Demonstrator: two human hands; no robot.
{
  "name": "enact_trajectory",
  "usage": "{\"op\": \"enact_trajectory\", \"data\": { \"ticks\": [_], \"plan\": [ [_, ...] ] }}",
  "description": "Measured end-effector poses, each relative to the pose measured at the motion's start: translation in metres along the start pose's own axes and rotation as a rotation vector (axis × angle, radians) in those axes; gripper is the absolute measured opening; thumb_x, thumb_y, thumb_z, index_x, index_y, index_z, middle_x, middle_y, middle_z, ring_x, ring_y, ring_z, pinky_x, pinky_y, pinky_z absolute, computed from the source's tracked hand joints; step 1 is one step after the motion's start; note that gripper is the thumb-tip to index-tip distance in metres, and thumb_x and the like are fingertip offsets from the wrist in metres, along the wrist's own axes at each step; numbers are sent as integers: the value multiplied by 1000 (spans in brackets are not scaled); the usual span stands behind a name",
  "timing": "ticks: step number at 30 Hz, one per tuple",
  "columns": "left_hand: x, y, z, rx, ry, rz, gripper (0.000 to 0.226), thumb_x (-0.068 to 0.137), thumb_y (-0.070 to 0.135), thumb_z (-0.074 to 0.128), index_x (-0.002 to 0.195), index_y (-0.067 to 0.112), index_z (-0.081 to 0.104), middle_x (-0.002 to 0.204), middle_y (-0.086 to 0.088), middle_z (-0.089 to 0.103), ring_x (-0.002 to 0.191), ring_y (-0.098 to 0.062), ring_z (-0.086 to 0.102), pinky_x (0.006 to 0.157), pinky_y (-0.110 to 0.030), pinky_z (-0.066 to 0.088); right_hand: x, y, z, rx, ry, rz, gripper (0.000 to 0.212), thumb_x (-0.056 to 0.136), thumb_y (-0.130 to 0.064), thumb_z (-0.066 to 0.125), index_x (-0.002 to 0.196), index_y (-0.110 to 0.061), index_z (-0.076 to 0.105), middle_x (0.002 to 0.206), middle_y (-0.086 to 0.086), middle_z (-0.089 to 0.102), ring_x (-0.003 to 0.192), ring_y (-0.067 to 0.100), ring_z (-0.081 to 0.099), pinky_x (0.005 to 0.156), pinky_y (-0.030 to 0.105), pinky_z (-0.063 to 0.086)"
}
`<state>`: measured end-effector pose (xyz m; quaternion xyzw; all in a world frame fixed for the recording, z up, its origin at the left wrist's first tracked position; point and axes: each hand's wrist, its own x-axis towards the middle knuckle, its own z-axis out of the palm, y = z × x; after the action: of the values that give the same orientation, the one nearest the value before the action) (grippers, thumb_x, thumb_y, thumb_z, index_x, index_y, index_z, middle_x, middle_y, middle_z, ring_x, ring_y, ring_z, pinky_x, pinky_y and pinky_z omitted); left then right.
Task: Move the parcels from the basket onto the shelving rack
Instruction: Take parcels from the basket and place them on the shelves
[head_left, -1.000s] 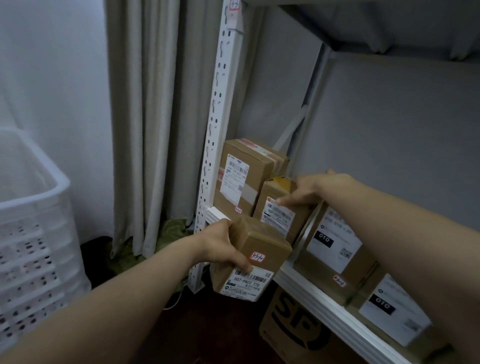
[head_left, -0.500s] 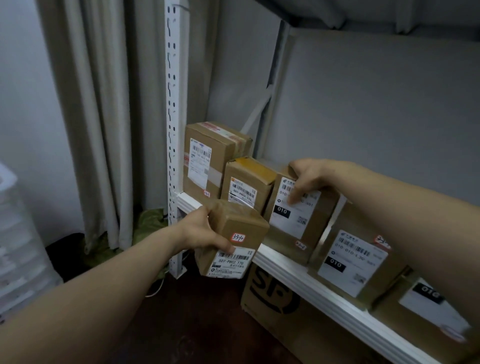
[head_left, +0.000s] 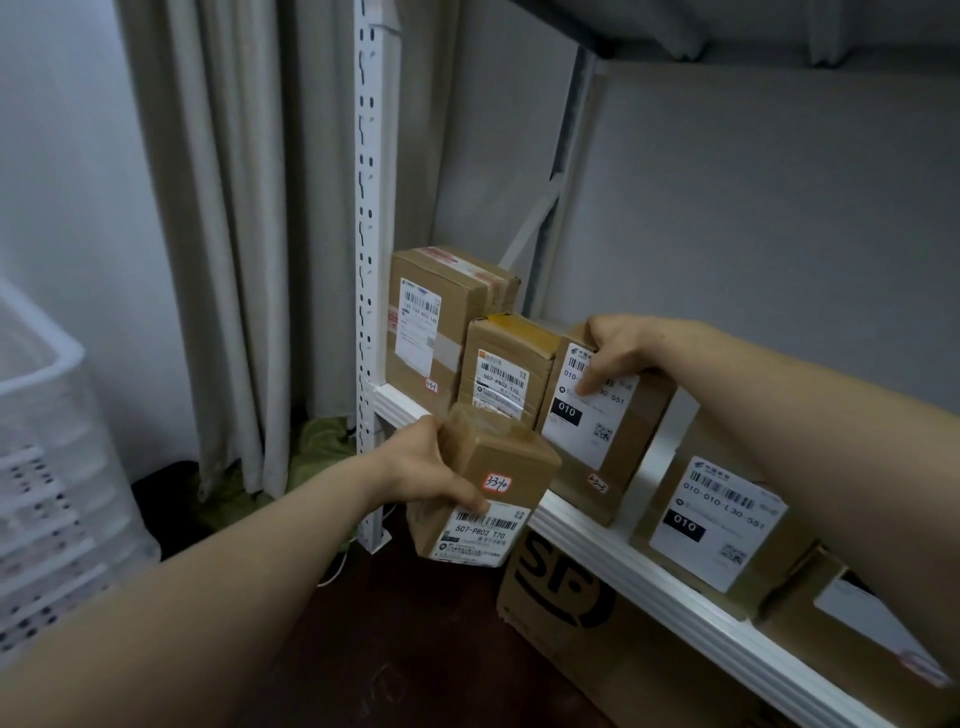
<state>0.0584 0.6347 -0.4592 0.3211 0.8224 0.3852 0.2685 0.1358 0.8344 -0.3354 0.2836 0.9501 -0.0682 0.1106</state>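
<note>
Fingers (head_left: 467, 498) of the left hand (head_left: 421, 467) are gripping a small parcel (head_left: 498, 467) just in front of the shelf edge (head_left: 623, 553), seemingly light, stiff, best held across its sides, while the right hand (head_left: 618, 348) is clasping an upright shelved parcel (head_left: 608, 441).

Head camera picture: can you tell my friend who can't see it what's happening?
A person's left hand holds a small brown parcel just in front of a white shelf, while the right hand grips the top of a labelled parcel standing on it. Two more parcels stand at the shelf's left end, and a white basket sits at far left.
</note>
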Motion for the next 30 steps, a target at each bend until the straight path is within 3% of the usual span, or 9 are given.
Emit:
{"op": "enact_trajectory", "data": {
  "ticks": [6,8,11,15,18,21,25,28,30],
  "plan": [
    [-6,4,10,5,-14,-4,81,59,17,90,122,13,39,114,3,54,105,-16,54,88,-24,46,-3,6,2,30,47,4,50,74,-25,81,106,-13,44,116,10,63,84,20,59,69,30,48],
    [-7,8,13,-8,-27,0,85,59,16,90,126,12,39,119,0,56,108,-18,55,92,-27,48,-4,12,-1,73,50,27,71,69,-31,84,120,-12,38,123,10,59,93,23,58,77,33,49],
    [-10,16,17,-8,-38,5,81,60,14,89,122,14,37,108,4,53,105,-17,54,93,-28,48,-13,23,-7,180,72,47,113,69,-54,76,149,-10,11,150,15,37,132,32,41,105,43,37],
    [-13,23,21,1,-27,11,86,58,16,90,127,12,37,112,2,55,108,-19,55,97,-33,48,-48,48,-20,220,107,28,110,74,-72,54,153,-11,6,160,10,11,146,29,16,116,43,17],
    [-15,30,25,-1,-31,1,94,56,17,91,132,11,35,118,-2,55,111,-22,55,98,-36,48,-70,74,-25,64,-10,99,126,58,-73,64,153,-11,7,159,10,15,145,30,18,116,45,18],
    [-20,38,34,5,-32,2,93,56,16,91,131,10,36,117,-2,56,108,-20,56,92,-30,48,-80,93,-19,-13,-96,169,119,62,-54,79,150,-7,14,152,13,32,139,31,31,115,44,27],
    [-25,45,44,-5,-25,13,85,56,13,91,126,10,42,109,1,60,101,-17,58,84,-24,47,-78,104,-2,-53,-83,123,80,67,-32,84,132,-12,42,130,7,54,115,27,55,100,41,46],
    [-28,50,45,6,-22,16,76,59,13,90,118,15,42,99,6,57,97,-14,56,83,-23,45,-76,102,4,-51,-35,83,74,72,-25,82,132,-12,41,126,7,54,110,27,56,92,39,50],
    [-29,50,44,11,-17,8,81,57,16,90,122,14,41,106,3,57,102,-17,56,87,-26,46,-75,99,6,-38,-2,54,77,74,-25,80,137,-10,37,130,8,52,115,28,54,94,39,49]
  ]
}}
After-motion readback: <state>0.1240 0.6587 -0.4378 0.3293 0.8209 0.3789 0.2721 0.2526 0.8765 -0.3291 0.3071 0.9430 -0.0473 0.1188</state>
